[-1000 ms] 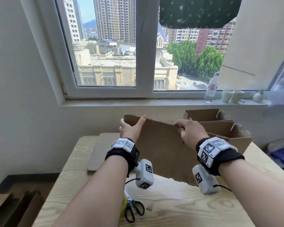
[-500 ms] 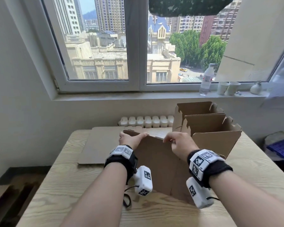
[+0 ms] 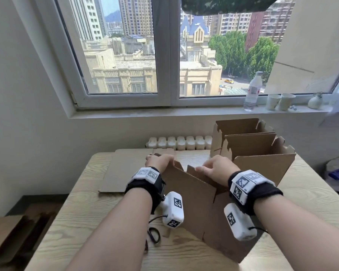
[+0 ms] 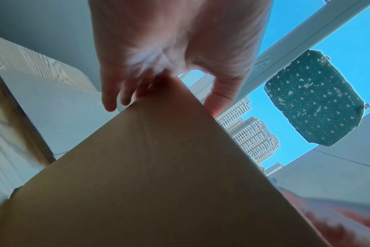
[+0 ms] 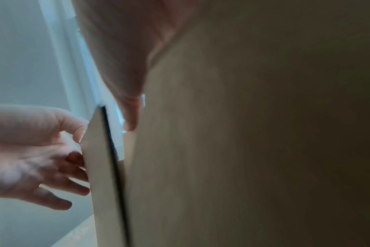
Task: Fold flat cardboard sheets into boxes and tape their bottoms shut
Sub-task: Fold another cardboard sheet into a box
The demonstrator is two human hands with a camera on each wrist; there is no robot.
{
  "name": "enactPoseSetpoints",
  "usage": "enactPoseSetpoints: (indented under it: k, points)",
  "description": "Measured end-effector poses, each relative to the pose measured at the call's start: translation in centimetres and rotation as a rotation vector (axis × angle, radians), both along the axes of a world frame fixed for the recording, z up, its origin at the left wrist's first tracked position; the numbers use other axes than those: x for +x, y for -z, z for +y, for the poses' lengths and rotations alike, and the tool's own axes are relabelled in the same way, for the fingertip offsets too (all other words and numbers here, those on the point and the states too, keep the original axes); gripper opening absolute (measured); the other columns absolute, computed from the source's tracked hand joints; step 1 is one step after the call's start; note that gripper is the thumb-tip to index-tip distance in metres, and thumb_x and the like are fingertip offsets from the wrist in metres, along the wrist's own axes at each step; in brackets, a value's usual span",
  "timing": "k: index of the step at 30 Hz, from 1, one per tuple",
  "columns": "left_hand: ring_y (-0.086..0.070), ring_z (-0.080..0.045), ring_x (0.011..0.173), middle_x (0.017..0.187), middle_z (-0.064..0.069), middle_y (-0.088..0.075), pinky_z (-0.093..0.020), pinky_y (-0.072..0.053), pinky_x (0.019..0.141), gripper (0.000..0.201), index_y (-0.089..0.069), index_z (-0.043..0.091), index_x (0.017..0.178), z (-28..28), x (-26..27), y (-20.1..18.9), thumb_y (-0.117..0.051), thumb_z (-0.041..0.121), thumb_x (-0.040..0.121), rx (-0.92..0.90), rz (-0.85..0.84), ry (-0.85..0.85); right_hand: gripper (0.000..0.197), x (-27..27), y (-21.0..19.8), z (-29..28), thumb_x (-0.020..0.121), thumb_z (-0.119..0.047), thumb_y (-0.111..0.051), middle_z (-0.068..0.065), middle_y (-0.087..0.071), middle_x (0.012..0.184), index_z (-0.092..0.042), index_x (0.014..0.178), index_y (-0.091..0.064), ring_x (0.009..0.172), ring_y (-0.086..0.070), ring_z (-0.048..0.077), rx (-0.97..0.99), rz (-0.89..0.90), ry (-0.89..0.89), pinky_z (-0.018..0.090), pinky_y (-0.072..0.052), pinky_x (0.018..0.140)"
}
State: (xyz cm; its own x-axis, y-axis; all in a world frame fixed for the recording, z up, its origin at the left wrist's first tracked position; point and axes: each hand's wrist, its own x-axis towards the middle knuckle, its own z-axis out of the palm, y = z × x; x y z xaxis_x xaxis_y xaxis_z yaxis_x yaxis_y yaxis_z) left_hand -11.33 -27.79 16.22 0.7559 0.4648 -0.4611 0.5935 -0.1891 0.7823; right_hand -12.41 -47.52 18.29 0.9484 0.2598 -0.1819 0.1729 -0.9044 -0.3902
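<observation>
A brown cardboard sheet [image 3: 196, 208] stands on its lower edge on the wooden table [image 3: 82, 212], partly spread into a box shape with its top flaps apart. My left hand [image 3: 160, 160] grips its upper left corner, fingers over the top edge; in the left wrist view the left hand [image 4: 158, 80] pinches that corner of the cardboard [image 4: 158, 175]. My right hand [image 3: 217, 169] holds the top edge of the right flap; the right wrist view shows its thumb [image 5: 129, 108] lying against the cardboard [image 5: 243, 133].
Two opened boxes [image 3: 258, 153] stand at the table's back right. Flat cardboard sheets [image 3: 125, 169] lie at the back left. Scissors [image 3: 153, 237] lie near the front under my left wrist. A bottle [image 3: 252, 90] and cups [image 3: 280, 101] stand on the windowsill.
The cardboard has come down from mid-air onto the table and has begun to spread open. Both hands went down with it, still on its top edge.
</observation>
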Motion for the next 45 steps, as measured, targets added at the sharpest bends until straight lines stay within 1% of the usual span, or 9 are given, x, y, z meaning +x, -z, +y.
enactPoseSetpoints:
  k: [3,8,14,18,23,28,35,39,45]
  points:
    - [-0.05,-0.033,0.122,0.136,-0.016,-0.048,-0.037,-0.044,0.1,0.084,-0.039,-0.005,0.135,-0.3,-0.2,-0.1,-0.063,0.031,0.062,0.05,-0.027,0.036,0.026,-0.3,-1.4,1.1,0.092,-0.043,-0.052,-0.003,-0.067,0.089,-0.023,0.091,-0.069,0.08,-0.061,0.016,-0.312,-0.143,-0.071,0.026,-0.046,0.066]
    - [-0.047,-0.03,0.123,0.14,-0.015,-0.04,-0.028,-0.038,0.098,0.068,-0.032,-0.007,0.137,0.7,-1.2,-0.6,-0.064,0.011,0.08,0.106,0.065,0.037,0.015,-1.2,-2.6,1.6,0.089,-0.023,-0.064,0.005,-0.061,0.095,-0.01,0.095,-0.062,0.071,-0.056,0.018,-0.604,0.129,-0.157,0.021,-0.041,0.058]
    - [-0.054,-0.026,0.094,0.113,-0.011,-0.056,-0.025,-0.04,0.066,0.057,-0.047,0.003,0.116,2.6,-2.2,-1.2,-0.068,0.015,0.064,0.221,-0.008,0.038,0.025,-0.5,-3.9,1.8,0.09,-0.009,-0.05,0.008,-0.063,0.114,-0.012,0.11,-0.063,0.106,-0.06,0.028,-0.438,-0.247,0.01,0.031,-0.043,0.077]
    - [-0.058,-0.021,0.078,0.091,-0.003,-0.064,-0.024,-0.042,0.063,0.05,-0.063,0.01,0.1,3.8,-3.5,-1.9,-0.08,0.037,0.061,0.293,0.053,0.102,0.024,-0.1,-3.3,1.1,0.089,-0.01,-0.052,0.007,-0.064,0.11,-0.016,0.108,-0.063,0.105,-0.061,0.028,-0.344,-0.24,0.049,0.033,-0.049,0.085]
    - [-0.061,-0.027,0.082,0.088,-0.009,-0.064,-0.027,-0.048,0.069,0.021,-0.063,0.004,0.084,3.5,-4.5,-1.8,-0.071,0.021,0.075,0.497,0.165,0.245,0.025,0.0,-2.0,1.9,0.09,-0.013,-0.053,0.003,-0.066,0.11,-0.024,0.109,-0.064,0.105,-0.059,0.025,-0.253,-0.236,-0.044,0.032,-0.048,0.088]
    - [-0.058,-0.028,0.084,0.082,-0.007,-0.061,-0.028,-0.045,0.071,0.025,-0.054,0.008,0.073,2.3,-4.8,-1.3,-0.07,0.026,0.082,0.608,0.145,0.25,0.037,-0.4,-1.4,1.3,0.082,-0.02,-0.068,-0.001,-0.058,0.116,-0.026,0.112,-0.047,0.103,-0.059,0.022,-0.078,-0.232,-0.049,0.034,-0.046,0.088]
    - [-0.064,-0.032,0.1,0.104,-0.013,-0.068,-0.03,-0.046,0.075,0.023,-0.067,0.005,0.096,2.6,-4.2,-1.8,-0.061,0.025,0.088,0.717,0.1,0.176,0.025,-0.7,-1.6,-0.8,0.068,-0.037,-0.078,-0.01,-0.05,0.113,-0.034,0.077,-0.054,0.097,-0.056,0.015,-0.105,-0.13,-0.115,0.034,-0.047,0.088]
    - [-0.065,-0.032,0.098,0.105,-0.014,-0.068,-0.032,-0.048,0.076,0.022,-0.067,0.008,0.098,3.1,-4.2,-1.7,-0.06,0.025,0.087,0.825,0.086,0.145,0.032,-0.4,-1.1,-1.9,0.07,-0.035,-0.075,-0.005,-0.042,0.124,-0.036,0.099,-0.063,0.124,-0.037,0.019,-0.213,-0.119,-0.056,0.056,-0.023,0.111]
    - [-0.057,-0.027,0.079,0.083,-0.003,-0.061,-0.029,-0.042,0.07,0.025,-0.064,0.015,0.09,2.0,-4.7,-1.3,-0.061,0.037,0.081,0.901,0.185,0.234,0.037,-0.6,-0.3,-2.1,0.077,-0.023,-0.066,0.005,-0.032,0.143,-0.034,0.111,-0.063,0.132,-0.03,0.031,-0.132,0.019,0.029,0.039,-0.033,0.11]
